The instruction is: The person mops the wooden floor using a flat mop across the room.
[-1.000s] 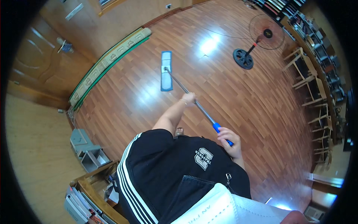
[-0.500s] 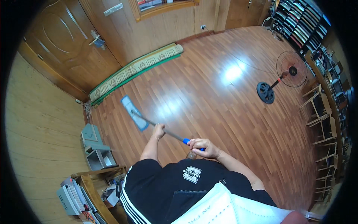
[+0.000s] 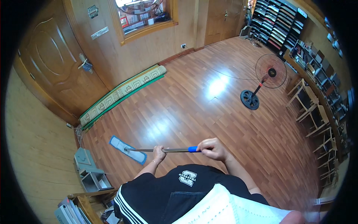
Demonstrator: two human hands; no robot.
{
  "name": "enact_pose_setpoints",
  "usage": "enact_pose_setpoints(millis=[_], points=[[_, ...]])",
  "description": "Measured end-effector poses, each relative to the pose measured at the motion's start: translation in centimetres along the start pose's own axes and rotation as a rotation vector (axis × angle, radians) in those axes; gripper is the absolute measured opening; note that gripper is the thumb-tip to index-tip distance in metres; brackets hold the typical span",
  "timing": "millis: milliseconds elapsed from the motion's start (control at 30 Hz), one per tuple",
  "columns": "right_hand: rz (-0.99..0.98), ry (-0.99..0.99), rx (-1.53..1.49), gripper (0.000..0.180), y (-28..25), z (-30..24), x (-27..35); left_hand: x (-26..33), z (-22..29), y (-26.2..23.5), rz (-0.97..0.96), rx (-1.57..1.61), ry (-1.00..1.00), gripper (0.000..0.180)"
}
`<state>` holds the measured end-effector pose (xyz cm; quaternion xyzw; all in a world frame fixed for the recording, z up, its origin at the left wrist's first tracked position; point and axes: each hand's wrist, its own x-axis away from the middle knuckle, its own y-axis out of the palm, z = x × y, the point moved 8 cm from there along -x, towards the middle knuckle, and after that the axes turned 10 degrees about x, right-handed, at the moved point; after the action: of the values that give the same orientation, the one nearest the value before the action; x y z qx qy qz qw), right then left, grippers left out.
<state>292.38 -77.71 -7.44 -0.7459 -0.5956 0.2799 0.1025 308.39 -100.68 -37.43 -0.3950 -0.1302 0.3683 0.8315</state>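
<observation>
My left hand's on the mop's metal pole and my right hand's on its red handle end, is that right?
Not quite: the head view shows the handle end is blue, not red. Your left hand is on the metal pole and your right hand on that end.

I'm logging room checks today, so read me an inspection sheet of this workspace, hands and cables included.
Surface: wood-look floor, with bright light reflections.
Job's things: flat mop, its blue-edged mop head low at left, its pole leading right to a blue grip.
Clutter: rolled patterned mat along the door side; binders at lower left.
Hands: left hand around the pole; right hand closed at the blue grip's end.
Cables: thin cable across the floor near the fan; pale cables in the left corner.
Surroundings: closed door, wooden chairs at right.
</observation>
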Motion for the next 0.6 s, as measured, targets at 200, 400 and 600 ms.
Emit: enact_pose_setpoints(millis=[200, 400, 600], points=[[0.361, -0.08, -0.275, 0.018, -8.2, -7.1, 5.9, -0.7, 14.5, 1.5, -0.299, 0.075, 0.096, 0.026], [0.364, -0.448, -0.369, 0.037, -11.8, -15.3, 10.0, 2.2, 25.6, 4.7, -0.547, 0.158, 0.302, 0.025], [0.236, -0.604, 0.062, 0.045, -11.0, -23.6, 8.9, 6.7, 34.3, 6.6, -0.734, 0.533, 0.509, 0.026]])
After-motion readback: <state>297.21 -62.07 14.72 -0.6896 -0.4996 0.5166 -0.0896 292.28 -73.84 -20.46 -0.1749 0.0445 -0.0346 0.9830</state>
